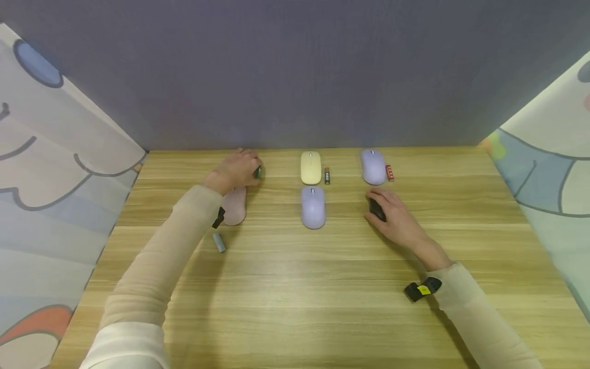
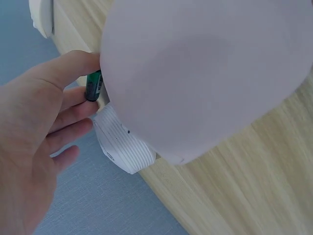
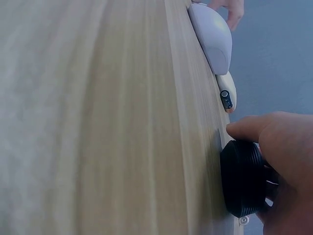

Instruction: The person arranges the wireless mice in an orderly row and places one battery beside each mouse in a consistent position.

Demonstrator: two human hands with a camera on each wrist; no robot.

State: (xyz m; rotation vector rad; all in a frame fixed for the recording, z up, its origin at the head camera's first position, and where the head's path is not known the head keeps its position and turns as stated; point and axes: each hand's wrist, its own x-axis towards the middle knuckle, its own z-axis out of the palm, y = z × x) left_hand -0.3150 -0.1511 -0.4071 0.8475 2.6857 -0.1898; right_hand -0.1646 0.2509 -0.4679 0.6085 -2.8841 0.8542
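The table (image 1: 286, 307) shows smooth, faintly shiny wood grain. The pink mouse (image 2: 210, 88) looks like smooth, matt plastic; the black mouse (image 3: 238, 178) has ribbed sides. The green battery (image 2: 93, 87) looks glossy, the grey panel (image 1: 299, 72) matt and clothlike, the sleeves (image 1: 152, 266) soft cloth.

Desk (image 1: 295, 297) passable btwn L hand (image 1: 238, 168) & yellow mouse (image 1: 311, 169), also nearer lilac mouse (image 1: 313, 210) & R hand (image 1: 397, 219); those mice block ctr
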